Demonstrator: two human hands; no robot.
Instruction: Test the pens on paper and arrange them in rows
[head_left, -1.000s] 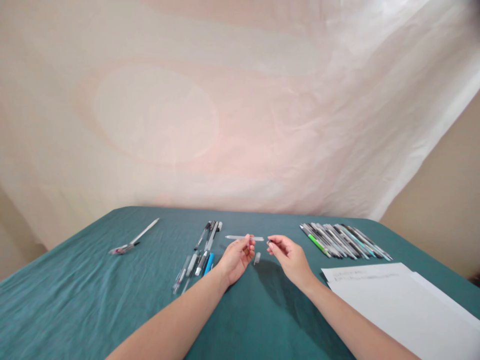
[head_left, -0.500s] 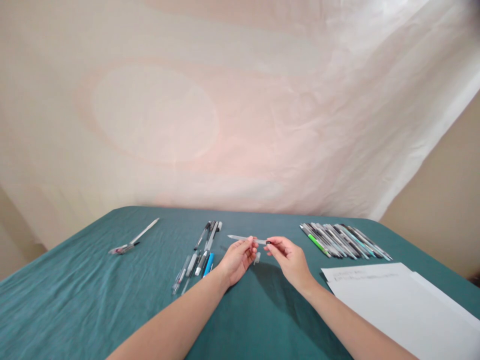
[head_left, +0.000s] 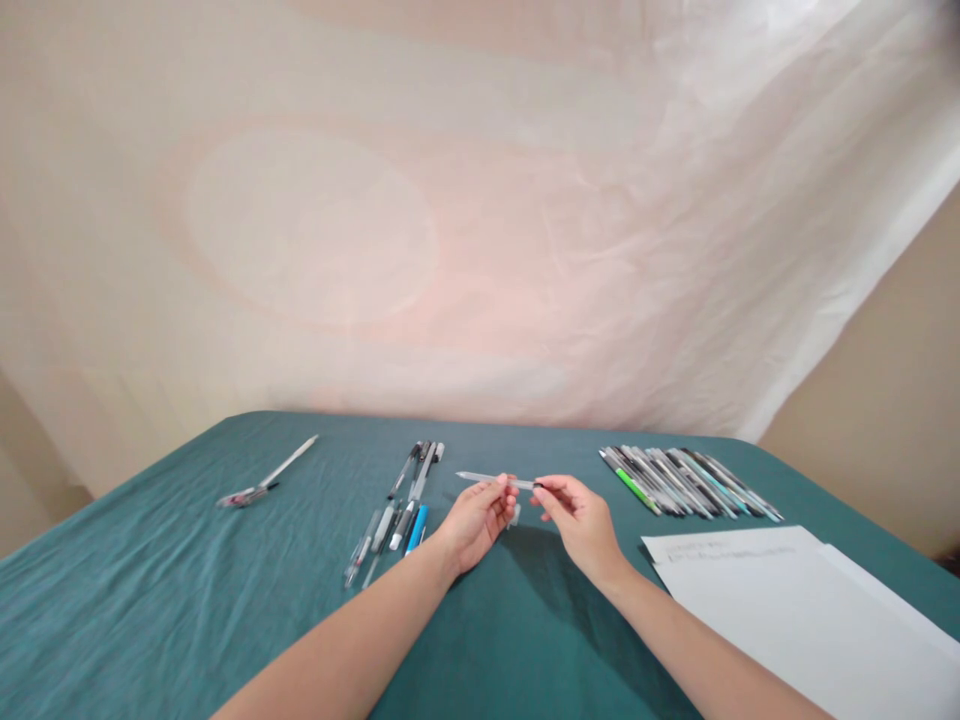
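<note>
My left hand [head_left: 474, 522] pinches a thin clear pen barrel [head_left: 484, 478] that lies level above the teal tablecloth [head_left: 187, 590], its tip pointing left. My right hand [head_left: 579, 515] pinches a small dark piece [head_left: 537, 486] at the barrel's right end. A small clear cap [head_left: 514, 516] lies on the cloth just below, between the two hands. Both hands have their fingers closed in a pinch.
A cluster of several pens [head_left: 397, 510] lies left of my left hand. One pen [head_left: 266, 475] lies apart at the far left. A row of several pens [head_left: 686, 482] sits at the back right. White paper sheets [head_left: 810, 610] cover the near right corner. A pale sheet [head_left: 450, 220] hangs behind.
My right hand has moved left and brought the dark piece up to the right end of the barrel. The left hand has tilted the barrel slightly.
</note>
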